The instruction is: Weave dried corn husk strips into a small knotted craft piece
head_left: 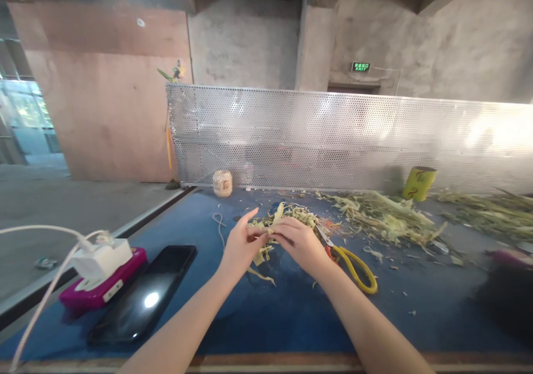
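Both hands meet over the middle of the blue tabletop, pinching a small bundle of pale yellow-green dried plant strips (pixel 278 214). My left hand (pixel 241 244) has thumb and fingers closed on its left side, the thumb partly raised. My right hand (pixel 300 242) presses its fingertips on the same strips from the right. A loose strip (pixel 261 275) hangs or lies below the hands. Behind them spreads a heap of cut scraps (pixel 306 215). Scissors with yellow handles (pixel 358 268) lie beside my right wrist, their blades pointing away to the left.
A magenta power strip (pixel 104 285) with white chargers and a black phone (pixel 145 293) lie at left. A twine spool (pixel 222 183) stands near the perforated metal screen (pixel 266 135). Dried strips (pixel 383 215) and a yellow-green can (pixel 419 184) are at right.
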`<action>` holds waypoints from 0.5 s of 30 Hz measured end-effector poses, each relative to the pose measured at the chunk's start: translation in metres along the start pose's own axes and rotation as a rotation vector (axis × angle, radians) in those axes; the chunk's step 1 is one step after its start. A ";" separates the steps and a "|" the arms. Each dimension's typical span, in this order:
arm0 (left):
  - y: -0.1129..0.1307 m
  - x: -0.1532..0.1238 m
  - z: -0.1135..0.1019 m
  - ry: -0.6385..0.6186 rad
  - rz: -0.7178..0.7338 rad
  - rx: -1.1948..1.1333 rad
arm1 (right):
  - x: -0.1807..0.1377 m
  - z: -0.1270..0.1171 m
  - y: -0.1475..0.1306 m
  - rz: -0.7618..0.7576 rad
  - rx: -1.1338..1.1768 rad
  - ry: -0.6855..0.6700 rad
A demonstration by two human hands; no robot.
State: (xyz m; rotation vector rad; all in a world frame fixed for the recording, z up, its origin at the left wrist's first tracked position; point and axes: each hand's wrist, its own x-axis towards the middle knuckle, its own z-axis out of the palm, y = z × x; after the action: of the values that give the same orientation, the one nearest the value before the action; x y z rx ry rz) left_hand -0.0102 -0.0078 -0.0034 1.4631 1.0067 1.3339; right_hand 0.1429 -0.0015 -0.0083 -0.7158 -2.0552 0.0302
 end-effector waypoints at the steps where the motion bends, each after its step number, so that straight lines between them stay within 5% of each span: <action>1: 0.000 0.000 0.000 -0.020 0.005 0.024 | 0.000 0.000 0.000 0.037 0.006 -0.005; 5: -0.001 0.000 0.000 -0.082 0.025 0.145 | 0.001 0.000 -0.001 0.163 0.030 -0.034; 15: -0.007 0.001 0.001 -0.194 0.091 0.218 | 0.005 -0.001 0.005 0.147 0.141 0.000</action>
State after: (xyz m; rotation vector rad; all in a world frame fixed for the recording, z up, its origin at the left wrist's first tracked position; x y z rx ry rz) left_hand -0.0095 -0.0047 -0.0097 1.7842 0.9922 1.1457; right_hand 0.1440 0.0046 -0.0057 -0.7763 -1.9749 0.2566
